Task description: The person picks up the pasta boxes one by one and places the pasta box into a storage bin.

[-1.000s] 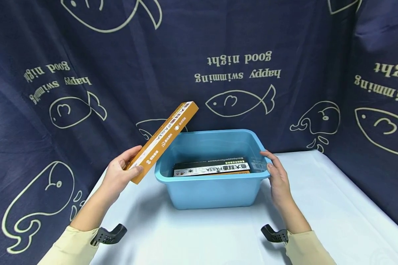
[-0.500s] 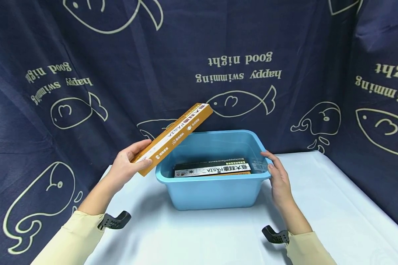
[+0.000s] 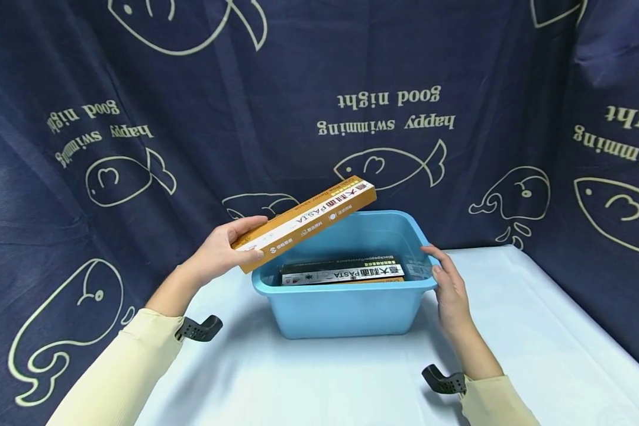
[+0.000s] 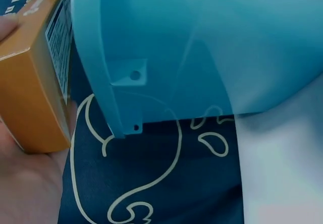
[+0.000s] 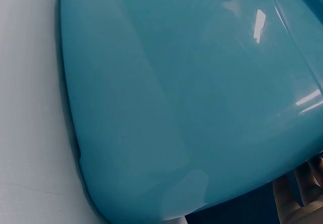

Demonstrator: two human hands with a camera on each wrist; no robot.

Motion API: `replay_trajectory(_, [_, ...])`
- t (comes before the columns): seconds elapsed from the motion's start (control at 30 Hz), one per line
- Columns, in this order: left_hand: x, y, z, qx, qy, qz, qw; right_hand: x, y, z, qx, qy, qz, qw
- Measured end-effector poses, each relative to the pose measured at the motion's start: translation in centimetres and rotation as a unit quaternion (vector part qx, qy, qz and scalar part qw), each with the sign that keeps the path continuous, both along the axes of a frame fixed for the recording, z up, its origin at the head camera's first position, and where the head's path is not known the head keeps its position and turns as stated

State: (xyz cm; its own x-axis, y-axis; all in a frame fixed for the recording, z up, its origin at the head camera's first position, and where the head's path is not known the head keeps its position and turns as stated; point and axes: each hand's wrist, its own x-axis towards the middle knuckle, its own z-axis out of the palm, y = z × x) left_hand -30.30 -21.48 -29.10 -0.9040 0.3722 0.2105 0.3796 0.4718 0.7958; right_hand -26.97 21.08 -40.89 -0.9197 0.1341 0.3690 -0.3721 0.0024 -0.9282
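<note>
An orange pasta box (image 3: 309, 222) with a white lettered band slants up to the right over the left part of a blue plastic bin (image 3: 346, 310). My left hand (image 3: 220, 251) grips its lower left end, thumb on the near side and fingers behind. In the left wrist view the orange box (image 4: 35, 93) shows its end face beside the bin's outer wall (image 4: 202, 47). My right hand (image 3: 449, 290) holds the bin's right rim, fingers over the edge and thumb against the outside. Inside the bin lies a black-and-white pasta box (image 3: 343, 272), with an orange edge showing beneath it.
The bin stands on a table with a white cover (image 3: 309, 378). A dark blue curtain (image 3: 277, 106) with fish drawings hangs close behind the bin and along both sides. Each wrist carries a black camera mount (image 3: 201, 329).
The orange pasta box has moved right with my left hand and tilted flatter, its far end now above the bin's back rim. The right hand keeps its hold on the rim.
</note>
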Motion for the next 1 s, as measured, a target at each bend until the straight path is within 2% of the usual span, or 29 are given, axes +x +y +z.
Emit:
replay_trajectory(0.3, [-1.7, 1.9, 1.0, -0.048, 0.005, -0.062, 0.9969, 0.0, 0.1, 0.0, 0.005, -0.001, -0.005, 1.0])
replay_trajectory(0.5, [-2.7, 3.3, 0.8, -0.086, -0.011, -0.08, 0.993, 0.0, 0.1, 0.0, 0.008, -0.005, -0.003, 1.0])
replay_trajectory(0.73, [-3.4, 3.8, 0.7, -0.103, -0.02, -0.095, 0.9899, 0.1, 0.1, 0.0, 0.016, -0.009, -0.003, 0.9998])
replay_trajectory(1.0, [-3.9, 4.8, 1.4, -0.163, -0.027, -0.112, 0.9799, 0.2, 0.1, 0.0, 0.01, -0.007, -0.003, 0.9999])
